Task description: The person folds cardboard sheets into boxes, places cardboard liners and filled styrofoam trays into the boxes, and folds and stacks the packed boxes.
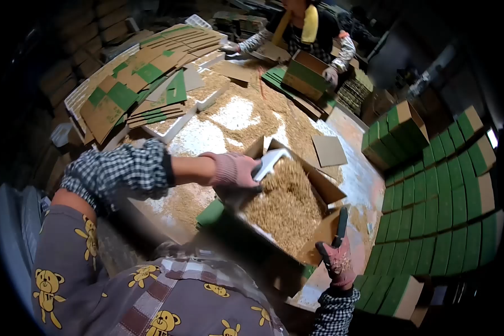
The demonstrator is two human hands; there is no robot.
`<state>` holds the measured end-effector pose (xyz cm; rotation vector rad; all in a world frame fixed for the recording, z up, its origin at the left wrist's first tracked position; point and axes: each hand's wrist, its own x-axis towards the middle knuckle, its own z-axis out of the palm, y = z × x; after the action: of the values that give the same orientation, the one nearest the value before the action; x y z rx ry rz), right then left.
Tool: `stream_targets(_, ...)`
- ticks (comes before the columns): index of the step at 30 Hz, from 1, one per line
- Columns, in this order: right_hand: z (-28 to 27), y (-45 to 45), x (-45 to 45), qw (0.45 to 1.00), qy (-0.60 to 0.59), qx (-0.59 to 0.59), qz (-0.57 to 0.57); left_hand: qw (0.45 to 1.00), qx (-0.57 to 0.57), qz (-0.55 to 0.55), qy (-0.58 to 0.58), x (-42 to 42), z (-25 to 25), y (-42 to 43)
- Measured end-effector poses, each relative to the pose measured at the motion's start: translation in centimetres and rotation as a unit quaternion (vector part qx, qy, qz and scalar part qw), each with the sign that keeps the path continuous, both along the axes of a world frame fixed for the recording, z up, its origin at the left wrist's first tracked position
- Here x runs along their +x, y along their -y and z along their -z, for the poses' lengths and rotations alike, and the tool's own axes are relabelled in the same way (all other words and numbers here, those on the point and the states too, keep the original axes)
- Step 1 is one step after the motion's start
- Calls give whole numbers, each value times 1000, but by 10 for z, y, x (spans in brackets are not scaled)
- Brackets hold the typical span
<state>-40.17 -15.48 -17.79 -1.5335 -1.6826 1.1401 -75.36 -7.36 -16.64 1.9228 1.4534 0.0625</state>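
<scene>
In the head view, my left hand (233, 169), in a pink glove with dark fingertips, is closed on a white scoop-like piece (272, 162) at the far left corner of an open cardboard box (323, 185). Loose tan, husk-like material (288, 210) fills the box, heaped near the white piece. My right hand (338, 259), gloved the same way, grips a dark, narrow handle-like object (342, 223) beside the box's near right flap (319, 235). What that object is I cannot make out. The box's near side lies in shadow.
Tan material is spread over the white tabletop (199, 137). Flattened green-and-brown cartons (129, 84) are piled at the far left. Opposite, a person (305, 33) handles an open box (306, 73). Stacked green boxes (431, 196) line the right side, and a cardboard sheet (329, 151) lies on the table.
</scene>
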Motion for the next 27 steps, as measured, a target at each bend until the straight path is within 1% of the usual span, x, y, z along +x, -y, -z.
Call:
stream_targets(1, 7, -3, 5, 995, 36, 80, -40, 993, -22, 55, -98, 3, 11, -7)
stream_targets(2, 8, -8, 7, 998, 13, 46, -46, 975, -95, 92, -179, 15, -30, 4)
stream_targets(3, -10, -7, -1, 999, -10, -18, -38, 955, 41, 141, -259, 22, 0, 2)
stream_targets(4, -17, -9, -7, 1000, 13, -3, -11, 974, 74, 77, -200, 27, -17, 9)
stream_targets(5, -24, -10, -12, 999, 35, 10, 17, 983, 39, 64, -170, 21, -34, 8)
stream_targets(6, 6, -20, 9, 997, -10, -60, 46, 991, 85, 53, -90, 13, -33, 7)
stream_targets(7, 29, -26, 16, 995, -11, -76, 64, 997, 75, 11, 31, 2, -34, 3)
stream_targets(8, 36, -32, 8, 997, 16, -54, 61, 979, 102, -45, 171, -13, -24, -3)
stream_targets(9, 42, -33, -2, 997, 48, -32, 55, 939, 129, -92, 305, -32, -7, -13)
stream_targets(10, 43, -36, -10, 996, 69, -19, 49, 938, 227, -131, 227, -56, 5, -27)
stream_targets(11, 40, -40, -21, 994, 94, -5, 47, 934, 287, -159, 145, -84, 26, -51)
stream_targets(12, 39, -44, -31, 993, 113, 4, 45, 942, 278, -177, 61, -116, 59, -82)
stream_targets(13, 38, -51, -40, 991, 128, 9, 44, 940, 260, -212, 61, -149, 91, -110)
stream_targets(14, 38, -56, -48, 989, 141, 12, 46, 921, 304, -242, -8, -185, 132, -144)
stream_targets(15, 37, -60, -55, 987, 155, 13, 50, 930, 225, -267, -115, -211, 129, -170)
stream_targets(16, 36, -63, -61, 984, 169, 10, 56, 939, 153, -262, -159, -239, 123, -198)
stream_targets(18, 35, -72, -74, 979, 194, 1, 65, 889, 176, -251, -341, -291, 146, -250)
stream_targets(21, 32, -85, -90, 970, 227, -11, 84, 826, 162, -299, -449, -370, 252, -324)
stream_targets(22, 32, -87, -93, 967, 236, -14, 89, 834, 157, -290, -442, -358, 229, -335)
stream_targets(24, 31, -91, -100, 963, 250, -26, 95, 862, 119, -226, -439, -354, 221, -342)
stream_targets(25, 30, -94, -105, 962, 255, -29, 91, 872, 91, -200, -438, -354, 218, -328)
stream_targets(26, 30, -98, -107, 962, 259, -28, 85, 869, 135, -207, -429, -350, 204, -307)
stream_targets(27, 31, -99, -109, 962, 259, -28, 80, 855, 188, -239, -420, -349, 208, -296)
